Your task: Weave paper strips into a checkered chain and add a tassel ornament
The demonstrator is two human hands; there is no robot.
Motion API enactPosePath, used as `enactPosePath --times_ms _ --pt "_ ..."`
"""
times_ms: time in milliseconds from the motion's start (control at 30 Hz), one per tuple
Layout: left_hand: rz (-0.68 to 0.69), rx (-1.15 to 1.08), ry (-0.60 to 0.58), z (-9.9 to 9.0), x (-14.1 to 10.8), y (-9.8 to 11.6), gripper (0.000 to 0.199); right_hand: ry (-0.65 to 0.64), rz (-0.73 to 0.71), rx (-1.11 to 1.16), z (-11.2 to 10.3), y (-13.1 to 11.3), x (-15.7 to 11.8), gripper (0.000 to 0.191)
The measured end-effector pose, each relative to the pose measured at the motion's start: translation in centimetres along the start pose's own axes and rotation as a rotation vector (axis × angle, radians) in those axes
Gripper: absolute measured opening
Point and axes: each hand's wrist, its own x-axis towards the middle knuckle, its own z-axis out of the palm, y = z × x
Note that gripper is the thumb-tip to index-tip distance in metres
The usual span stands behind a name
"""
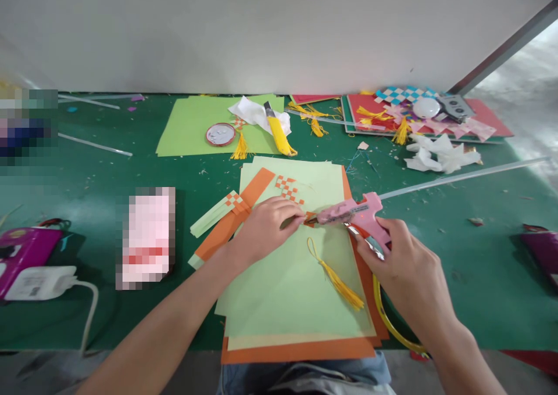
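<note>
My right hand [405, 261] is wrapped round the grip of a pink hot glue gun [360, 212], its nozzle pointing left. A long clear glue stick [462, 178] runs out of the gun's back, and a shiny metallic piece [368, 243] shows below its body. My left hand [274, 223] is closed in a pinch at a small orange paper piece [310, 217], right by the nozzle. Under both hands lie stacked pale green sheets [288, 302] over orange sheets [300, 353]. On them rest a yellow tassel [337, 279] and an orange-and-white checked woven piece [289, 189].
Left of the stack lie orange strips [218, 244] and a pale green strip bundle [213, 214]. Behind are a yellow utility knife [278, 129], a round lid [220, 134] and crumpled tissue [440, 153]. A white plug with cable [41, 283] sits far left, a yellow ring [387, 316] at right.
</note>
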Motion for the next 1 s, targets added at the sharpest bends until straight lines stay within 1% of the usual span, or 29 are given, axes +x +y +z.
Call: enactPosePath --times_ms 467,567,733,1000 --pt "-0.014 -0.012 -0.011 -0.12 -0.01 0.06 0.017 -0.005 -0.044 0.012 -0.14 0.32 -0.72 0.032" --pt "-0.018 -0.014 -0.015 -0.11 0.01 0.11 0.017 -0.003 -0.04 0.006 -0.22 0.4 -0.76 0.032" --pt "-0.022 -0.017 -0.008 -0.05 -0.04 0.15 0.016 0.039 -0.035 -0.014 -0.13 0.48 -0.48 0.033" --pt "-0.018 -0.016 -0.005 -0.03 -0.07 0.1 0.016 0.034 -0.013 -0.052 -0.07 0.77 -0.39 0.032"
